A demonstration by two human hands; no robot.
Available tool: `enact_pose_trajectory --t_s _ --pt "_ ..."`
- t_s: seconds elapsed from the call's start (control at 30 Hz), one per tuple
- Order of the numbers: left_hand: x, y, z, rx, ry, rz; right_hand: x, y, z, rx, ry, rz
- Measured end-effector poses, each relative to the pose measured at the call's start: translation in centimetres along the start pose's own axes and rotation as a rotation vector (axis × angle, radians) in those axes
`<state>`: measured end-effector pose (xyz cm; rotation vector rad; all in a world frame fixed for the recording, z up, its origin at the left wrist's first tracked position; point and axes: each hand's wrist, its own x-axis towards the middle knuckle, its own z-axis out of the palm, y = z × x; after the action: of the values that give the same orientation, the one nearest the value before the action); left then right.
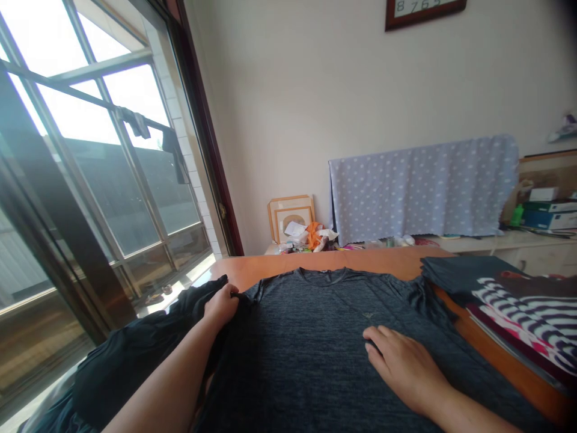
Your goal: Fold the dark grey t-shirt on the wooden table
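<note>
A dark grey-blue heathered T-shirt (306,349) lies spread flat on the table, neckline at the far side, with a small emblem on its chest. My left hand (224,304) is closed on the shirt's left sleeve, beside a heap of black clothing (135,355). Part of the sleeve is hidden under the fingers. Over the right side of the chest, below the emblem, my right hand (401,367) rests on the fabric. Its fingers are loosely bent, with a small gap to the thumb, and no cloth shows gathered in it.
Folded clothes (532,319), some striped, are stacked at the right on the orange-brown wooden table (256,270). Behind it, a polka-dot cloth (419,189) drapes over something wide. Picture frames (291,216) and loose items stand against the wall. A large window (135,162) is at the left.
</note>
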<state>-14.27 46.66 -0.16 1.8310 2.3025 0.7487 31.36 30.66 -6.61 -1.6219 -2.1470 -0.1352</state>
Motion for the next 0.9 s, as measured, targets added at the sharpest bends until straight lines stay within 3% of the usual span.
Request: enact_pose_trajectory --t_s 0.27,0.5,0.8,0.9 --pt "0.6 1.1 -0.3 -0.107 0.088 0.04 0.0 0.1 0.1 0.003 -0.017 0.002" --pt "-0.2 1.4 -1.4 0.064 0.131 -0.015 0.0 0.2 0.3 -0.002 0.011 -0.011" --pt "-2.0 1.4 -1.5 0.259 -0.054 0.015 0.0 0.2 0.1 -0.008 -0.007 -0.003" --pt "-2.2 1.6 -1.4 0.269 -0.062 0.017 0.0 0.2 0.1 -0.009 -0.016 0.002"
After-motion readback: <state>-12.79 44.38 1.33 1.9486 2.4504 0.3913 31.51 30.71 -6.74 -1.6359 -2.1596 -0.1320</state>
